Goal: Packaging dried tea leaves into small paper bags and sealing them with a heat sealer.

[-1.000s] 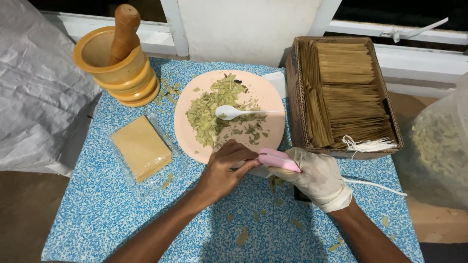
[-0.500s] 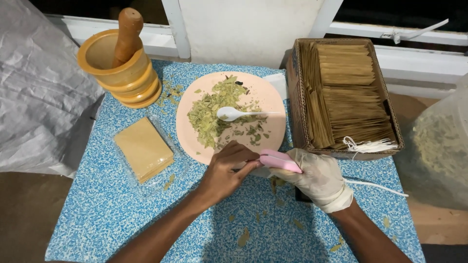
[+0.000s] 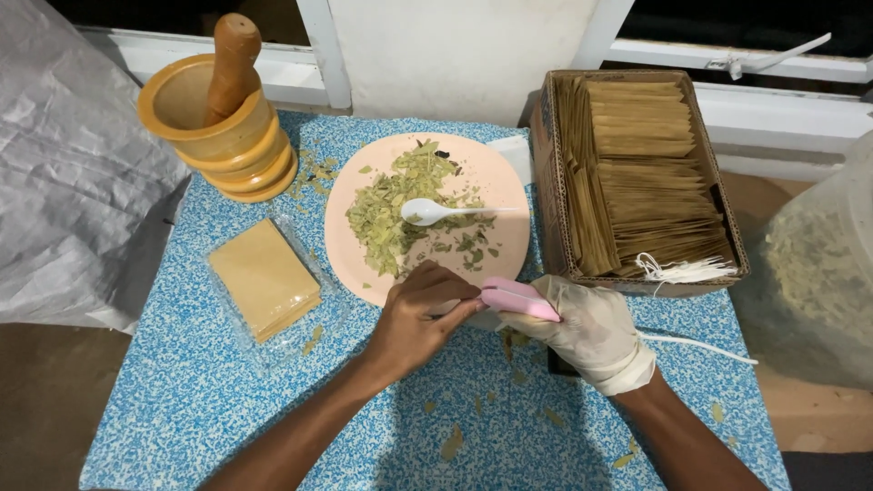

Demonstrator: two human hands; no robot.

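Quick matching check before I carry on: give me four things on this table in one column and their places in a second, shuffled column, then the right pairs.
Things:
1. white spoon
2. wooden pestle
3. pink tool
4. stack of tan sheets

Places:
A. standing in the yellow mortar
B. held in the gloved right hand, with the bare left hand at its tip
C. lying on the dried leaves on the pink plate
D. in clear wrap on the blue cloth, left of the plate

Pairs: 1-C, 2-A, 3-B, 4-D
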